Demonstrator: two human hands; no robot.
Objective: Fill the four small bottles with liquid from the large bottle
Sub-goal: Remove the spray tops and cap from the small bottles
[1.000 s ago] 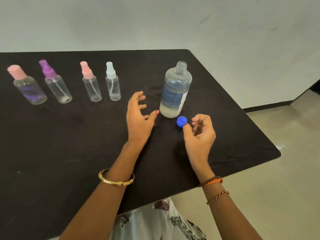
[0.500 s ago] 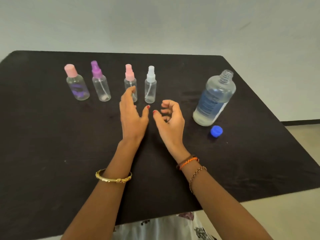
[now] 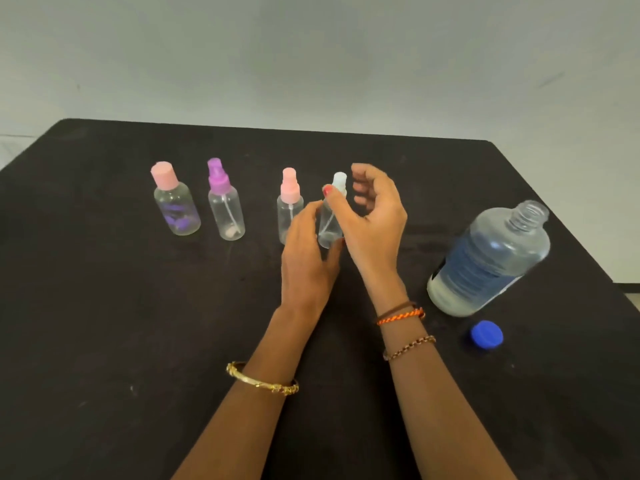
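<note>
left grip: left hand (image 3: 306, 258) at centre of view, fingers curled round the lower body of the white-topped spray bottle (image 3: 331, 216), thumb at its base; grasping it.
right grip: right hand (image 3: 372, 216) just at 3 o'clock of the same bottle, thumb pressed at its neck under the white spray head; other fingers curled above and apart from it; grasping at the neck.
held bottle: clear, upright, base at or near the surface (image 3: 104, 323); contact cannot be told.
pink spray bottle (image 3: 289, 206): just at 9 o'clock of the held bottle, upright, partly hidden by left fingers.
purple spray bottle (image 3: 225, 202): further toward 9 o'clock, upright, capped.
pink-capped bottle (image 3: 175, 200): last in the row at 9 o'clock, purple print on its body.
large bottle (image 3: 491, 258): at 3 o'clock of the hands, well apart, uncapped, some liquid at the bottom.
blue cap (image 3: 486, 335): on the surface at 6 o'clock of the large bottle, near it.
wrists: gold bangle (image 3: 263, 381) left; thread bands (image 3: 401, 315) right.
</note>
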